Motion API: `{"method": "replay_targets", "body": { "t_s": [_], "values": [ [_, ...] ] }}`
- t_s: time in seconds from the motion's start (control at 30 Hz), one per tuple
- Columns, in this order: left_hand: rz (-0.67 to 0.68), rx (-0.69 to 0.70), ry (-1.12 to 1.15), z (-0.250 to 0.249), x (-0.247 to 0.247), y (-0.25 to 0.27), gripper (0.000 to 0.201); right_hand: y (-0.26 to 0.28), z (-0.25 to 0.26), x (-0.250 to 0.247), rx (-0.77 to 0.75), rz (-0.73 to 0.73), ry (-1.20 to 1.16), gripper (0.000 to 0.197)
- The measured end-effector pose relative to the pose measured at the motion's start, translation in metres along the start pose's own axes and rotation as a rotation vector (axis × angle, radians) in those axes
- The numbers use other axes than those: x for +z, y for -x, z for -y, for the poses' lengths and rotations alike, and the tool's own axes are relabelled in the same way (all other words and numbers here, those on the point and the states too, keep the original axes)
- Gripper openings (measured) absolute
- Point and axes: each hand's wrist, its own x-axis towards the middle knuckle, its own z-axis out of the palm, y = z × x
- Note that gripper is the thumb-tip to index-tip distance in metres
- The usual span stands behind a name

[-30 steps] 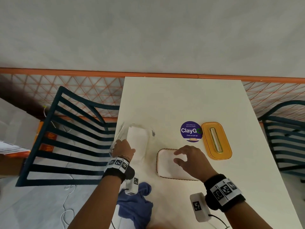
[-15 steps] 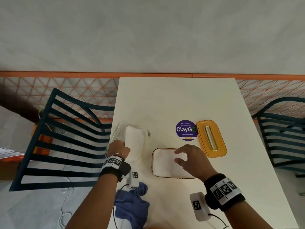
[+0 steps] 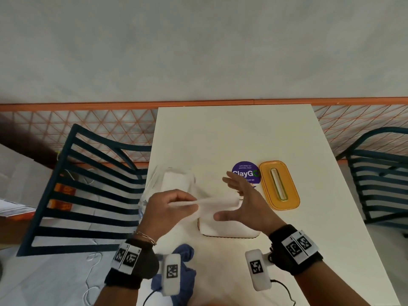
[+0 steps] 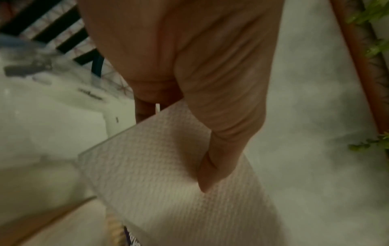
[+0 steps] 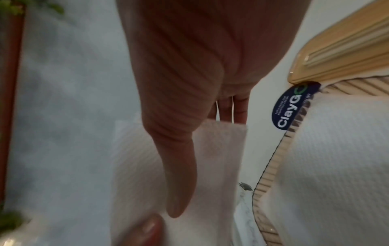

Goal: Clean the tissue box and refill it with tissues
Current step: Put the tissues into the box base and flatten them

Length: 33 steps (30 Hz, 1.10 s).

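Observation:
My left hand (image 3: 185,204) pinches a thin stack of white tissues (image 3: 216,203) by its left end, thumb (image 4: 210,174) on top of the tissues (image 4: 168,183). The stack hangs flat just above the open tissue box (image 3: 229,236), which holds white tissues. My right hand (image 3: 229,196) is at the stack's right end with straight fingers, its thumb (image 5: 179,183) lying on the tissues (image 5: 221,158). The box's ribbed rim (image 5: 271,191) shows at the right. The yellow slotted lid (image 3: 279,185) lies to the right of the box.
A clear plastic tissue packet (image 3: 174,180) with more tissues lies at the table's left edge. A blue cloth (image 3: 178,274) sits near me. A purple round sticker (image 3: 246,173) is on the white table (image 3: 242,133). Dark slatted chairs stand left (image 3: 88,195) and right (image 3: 379,177).
My left hand has drawn a stack of tissues out of the packet and carried it right, over the box. My right hand has risen off the box to meet the stack's end.

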Motion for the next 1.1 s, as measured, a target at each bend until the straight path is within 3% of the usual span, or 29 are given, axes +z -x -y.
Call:
{"method": "replay_targets", "body": {
  "t_s": [0.13, 0.2, 0.33, 0.5, 0.77, 0.97, 1.1],
  "values": [
    [0.075, 0.012, 0.068, -0.004, 0.04, -0.006, 0.02, 0.017, -0.01, -0.019, 0.051, 0.0, -0.079, 0.043],
    [0.071, 0.009, 0.1, -0.003, 0.06, -0.01, 0.023, 0.024, -0.025, -0.026, 0.071, -0.026, -0.125, 0.027],
    [0.014, -0.118, 0.202, 0.009, 0.095, -0.009, 0.03, 0.035, -0.054, -0.027, 0.141, -0.092, -0.15, 0.032],
    [-0.063, -0.207, 0.196, 0.032, 0.12, -0.002, 0.061, 0.042, -0.073, -0.021, 0.21, -0.171, -0.249, 0.054],
    [-0.235, -0.167, 0.208, 0.01, 0.14, 0.002, 0.034, 0.038, -0.066, -0.012, 0.105, -0.173, -0.25, 0.033],
    [-0.208, -0.186, 0.253, 0.027, 0.125, 0.007, 0.052, 0.04, -0.074, -0.009, 0.124, -0.158, -0.211, 0.039],
    [-0.214, -0.181, 0.25, 0.028, 0.134, 0.012, 0.048, 0.042, -0.07, -0.001, 0.075, -0.126, -0.204, 0.034]
  ]
}}
